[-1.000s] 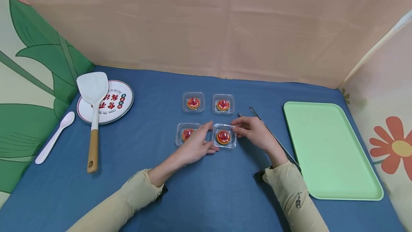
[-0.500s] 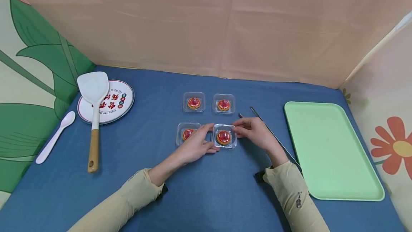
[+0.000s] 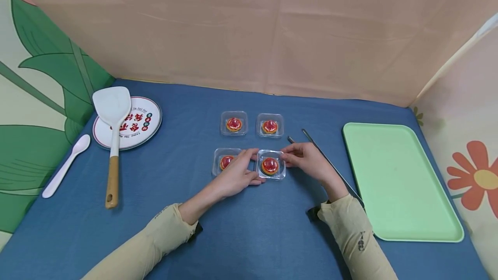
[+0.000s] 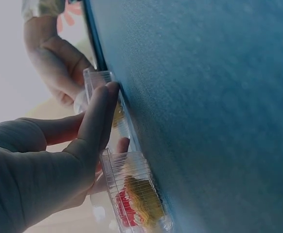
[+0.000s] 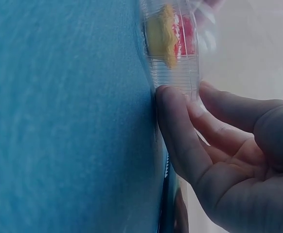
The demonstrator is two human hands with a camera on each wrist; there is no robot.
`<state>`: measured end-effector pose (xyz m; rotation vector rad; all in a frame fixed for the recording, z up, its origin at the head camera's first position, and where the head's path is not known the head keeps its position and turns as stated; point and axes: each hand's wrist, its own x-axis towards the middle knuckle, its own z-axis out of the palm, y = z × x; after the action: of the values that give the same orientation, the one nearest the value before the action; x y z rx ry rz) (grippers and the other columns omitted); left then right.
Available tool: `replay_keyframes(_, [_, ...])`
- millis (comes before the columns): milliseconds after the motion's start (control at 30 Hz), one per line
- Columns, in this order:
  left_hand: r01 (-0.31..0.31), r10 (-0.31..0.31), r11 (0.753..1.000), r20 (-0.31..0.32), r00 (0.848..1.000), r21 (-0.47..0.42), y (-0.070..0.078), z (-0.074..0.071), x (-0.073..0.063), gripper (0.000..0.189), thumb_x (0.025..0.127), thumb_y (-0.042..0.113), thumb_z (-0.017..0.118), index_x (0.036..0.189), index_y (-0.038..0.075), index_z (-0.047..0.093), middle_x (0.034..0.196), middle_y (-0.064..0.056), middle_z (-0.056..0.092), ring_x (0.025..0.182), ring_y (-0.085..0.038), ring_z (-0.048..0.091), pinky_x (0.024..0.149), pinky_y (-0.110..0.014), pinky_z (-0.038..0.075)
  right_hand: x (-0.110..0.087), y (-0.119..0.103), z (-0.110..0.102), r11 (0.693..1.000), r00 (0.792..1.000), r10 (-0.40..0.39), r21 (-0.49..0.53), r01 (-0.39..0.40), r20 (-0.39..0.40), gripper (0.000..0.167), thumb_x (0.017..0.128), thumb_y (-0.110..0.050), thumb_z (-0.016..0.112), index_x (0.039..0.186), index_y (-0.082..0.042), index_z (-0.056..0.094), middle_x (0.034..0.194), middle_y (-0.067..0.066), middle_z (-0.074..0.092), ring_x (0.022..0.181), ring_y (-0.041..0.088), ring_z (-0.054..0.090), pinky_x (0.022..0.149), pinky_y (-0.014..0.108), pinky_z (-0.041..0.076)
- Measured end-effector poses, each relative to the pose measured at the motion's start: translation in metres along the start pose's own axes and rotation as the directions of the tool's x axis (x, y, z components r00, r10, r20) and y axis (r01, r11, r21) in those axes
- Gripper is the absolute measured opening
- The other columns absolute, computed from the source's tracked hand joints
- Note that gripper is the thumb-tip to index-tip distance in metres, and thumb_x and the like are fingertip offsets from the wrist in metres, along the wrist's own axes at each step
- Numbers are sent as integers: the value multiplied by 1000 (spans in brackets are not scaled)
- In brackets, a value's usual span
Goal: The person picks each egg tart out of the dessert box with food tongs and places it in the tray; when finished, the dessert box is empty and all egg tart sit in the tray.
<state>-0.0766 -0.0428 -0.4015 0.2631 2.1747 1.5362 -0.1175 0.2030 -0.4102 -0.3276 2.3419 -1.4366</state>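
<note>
From the head view, I have both hands on one clear box, the nearer one on the right in a group of four, with a red-topped tart inside. My left hand grasps its left side, and my right hand pinches its right edge. The box is just above or on the blue cloth; I can't tell which. Part of the box on the left is hidden behind my left hand. The two farther boxes, one on the left and one on the right, stand apart, each holding a tart of its own. Past my right hand lies a thin dark utensil, then a green tray. Well off to the left, a white spatula lies partly over a plate, with a spoon beside it.

From my left wrist, my fingers reach along the side of the box I'm holding, and my right hand is at its far end. The neighbouring box fills the lower part of this view, its tart showing through the ribbed wall.

From my right wrist, thumb and fingertips meet the box's ribbed end, low beside the cloth.
</note>
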Motion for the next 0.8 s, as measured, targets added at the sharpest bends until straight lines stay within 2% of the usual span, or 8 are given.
replay_keyframes(300, [37,-35,995,21,999,-93,-1,0,-1,63,105,-12,57,162,-7,31,150,-25,44,98,-28,78,87,-30,65,0,3,-1,998,999,40,53,-40,4,26,106,-5,67,123,14,71,113,25,75,99,28,76,88,33,66])
replay_keyframes(533, [39,-38,994,12,999,-99,1,1,-1,62,105,-12,57,162,-6,32,150,-24,43,97,-27,77,86,-28,65,1,6,-2,998,1000,-10,55,8,26,25,108,-2,64,123,17,68,112,26,74,92,20,72,84,32,66])
replay_keyframes(800, [29,-29,993,1,1000,-111,-1,3,0,61,104,-14,57,160,-8,34,145,-25,43,95,-29,77,84,-28,65,0,5,0,998,1000,27,54,-27,-3,25,107,-3,66,124,15,69,113,24,74,95,23,73,86,32,66])
